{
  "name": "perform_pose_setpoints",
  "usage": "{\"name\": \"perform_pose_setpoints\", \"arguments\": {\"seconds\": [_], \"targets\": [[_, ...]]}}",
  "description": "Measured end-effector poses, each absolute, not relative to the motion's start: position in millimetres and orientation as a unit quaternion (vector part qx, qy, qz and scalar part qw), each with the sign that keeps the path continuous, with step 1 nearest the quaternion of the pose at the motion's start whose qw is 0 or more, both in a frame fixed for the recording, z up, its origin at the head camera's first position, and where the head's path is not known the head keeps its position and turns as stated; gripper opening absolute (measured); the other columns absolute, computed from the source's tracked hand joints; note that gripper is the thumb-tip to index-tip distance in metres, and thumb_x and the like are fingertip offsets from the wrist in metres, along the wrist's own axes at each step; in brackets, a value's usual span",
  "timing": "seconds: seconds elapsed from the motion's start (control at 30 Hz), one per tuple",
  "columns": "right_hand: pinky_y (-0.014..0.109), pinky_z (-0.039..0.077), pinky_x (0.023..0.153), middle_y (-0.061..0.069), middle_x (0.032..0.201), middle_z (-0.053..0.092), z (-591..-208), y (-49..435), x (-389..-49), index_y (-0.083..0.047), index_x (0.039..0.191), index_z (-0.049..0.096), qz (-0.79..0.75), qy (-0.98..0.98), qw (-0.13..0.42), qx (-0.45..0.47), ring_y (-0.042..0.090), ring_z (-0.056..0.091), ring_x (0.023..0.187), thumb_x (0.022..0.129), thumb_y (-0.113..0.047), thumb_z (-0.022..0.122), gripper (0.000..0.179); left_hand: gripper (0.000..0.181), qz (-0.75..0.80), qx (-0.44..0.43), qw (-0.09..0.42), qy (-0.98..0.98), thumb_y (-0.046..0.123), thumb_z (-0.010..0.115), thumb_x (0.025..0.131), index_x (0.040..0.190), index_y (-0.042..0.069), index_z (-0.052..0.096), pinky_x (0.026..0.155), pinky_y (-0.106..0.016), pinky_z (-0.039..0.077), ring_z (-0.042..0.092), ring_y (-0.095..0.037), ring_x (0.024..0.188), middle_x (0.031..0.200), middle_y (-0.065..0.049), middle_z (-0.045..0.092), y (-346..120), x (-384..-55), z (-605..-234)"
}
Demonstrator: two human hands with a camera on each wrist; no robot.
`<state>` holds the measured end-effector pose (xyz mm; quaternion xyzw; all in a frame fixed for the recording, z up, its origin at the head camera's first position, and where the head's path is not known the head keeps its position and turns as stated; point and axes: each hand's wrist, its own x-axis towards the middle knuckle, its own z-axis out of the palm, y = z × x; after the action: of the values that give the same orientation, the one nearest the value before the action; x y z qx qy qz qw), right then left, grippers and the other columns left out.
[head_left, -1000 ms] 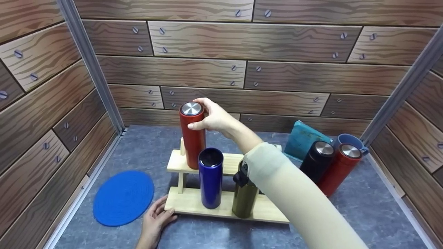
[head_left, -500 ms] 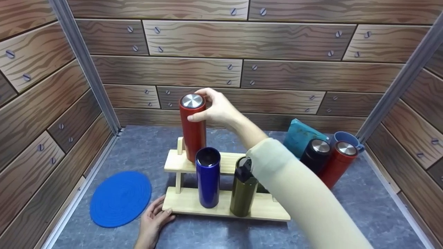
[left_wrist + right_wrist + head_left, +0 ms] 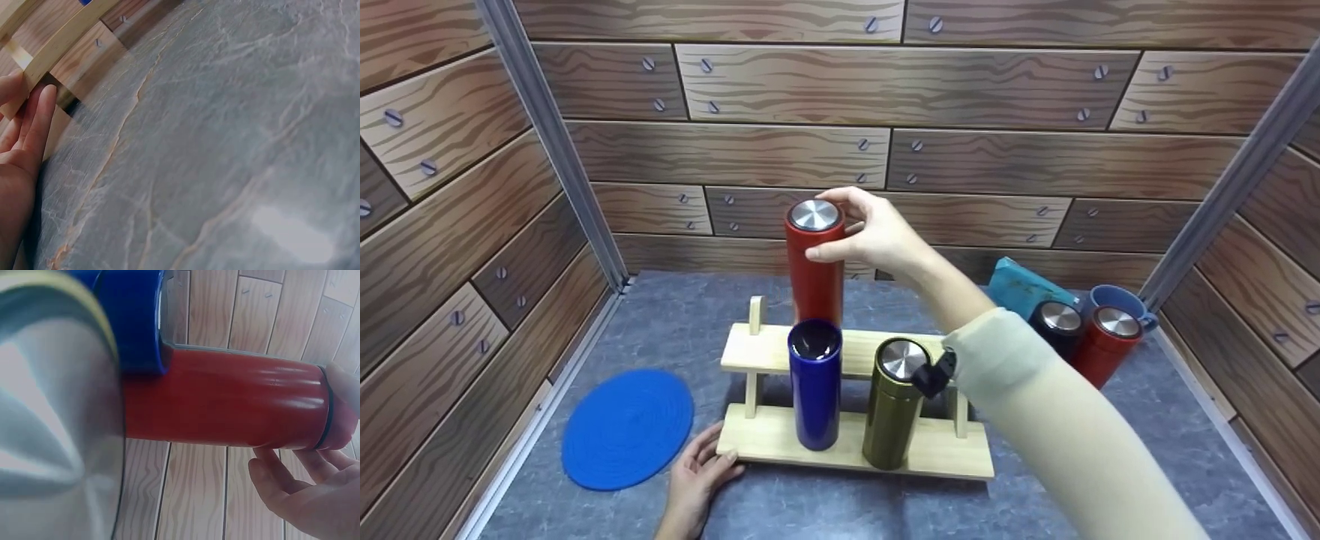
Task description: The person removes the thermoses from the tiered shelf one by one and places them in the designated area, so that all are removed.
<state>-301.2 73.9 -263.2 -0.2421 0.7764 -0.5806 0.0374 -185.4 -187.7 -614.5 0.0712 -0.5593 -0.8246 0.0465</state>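
Note:
My right hand (image 3: 877, 234) grips a red thermos (image 3: 816, 281) near its steel-topped lid, thumb in front and fingers behind. The thermos stands upright over the upper tier of a two-tier wooden rack (image 3: 754, 439); the blue tumbler (image 3: 815, 397) in front hides its base, so I cannot tell whether it touches the board. On the lower tier stand that tumbler and an olive-green thermos (image 3: 889, 427), whose steel lid looms large in the right wrist view. My left hand (image 3: 694, 480) pinches the rack's lower left corner, thumb above the board and fingers below in the left wrist view.
A round blue mat (image 3: 628, 429) lies left of the rack. At the back right are a teal packet (image 3: 1024, 287), a black thermos (image 3: 1056, 330), another red thermos (image 3: 1106, 345) and a blue-grey mug (image 3: 1112, 300). Wood-patterned walls enclose the grey tabletop (image 3: 682, 307).
My right hand has raised the red thermos slightly and carried it right, from the upper tier's left end to behind the blue tumbler. My left hand keeps its hold on the rack.

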Motion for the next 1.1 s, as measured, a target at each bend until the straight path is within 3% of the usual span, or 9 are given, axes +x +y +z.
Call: {"name": "perform_pose_setpoints", "arguments": {"seconds": [0.67, 1.1], "targets": [[0.040, 0.055, 0.078, 0.008, 0.114, 0.061, -283, 124, -293, -0.011, 0.127, 0.051, -0.628, 0.746, 0.008, -0.221, 0.029, 0.059, 0.096, 0.068, -0.007, 0.082, 0.067, 0.067, -0.826, 0.089, 0.043, -0.555, -0.003, 0.071, 0.078, 0.137, -0.003, 0.038, 0.077, -0.044, 0.056, 0.063, -0.025, 0.089, 0.116, -0.018, 0.056, -187, -186, -615], [0.042, 0.051, 0.085, 0.005, 0.120, 0.059, -296, 157, -282, -0.014, 0.130, 0.049, -0.608, 0.763, -0.018, -0.218, 0.026, 0.055, 0.105, 0.070, -0.017, 0.083, 0.069, 0.066, -0.820, 0.082, 0.045, -0.565, -0.004, 0.069, 0.079, 0.136, -0.006, 0.037, 0.076, -0.042, 0.057, 0.063, -0.024, 0.088, 0.112, -0.018, 0.056, -186, -186, -615]]}}
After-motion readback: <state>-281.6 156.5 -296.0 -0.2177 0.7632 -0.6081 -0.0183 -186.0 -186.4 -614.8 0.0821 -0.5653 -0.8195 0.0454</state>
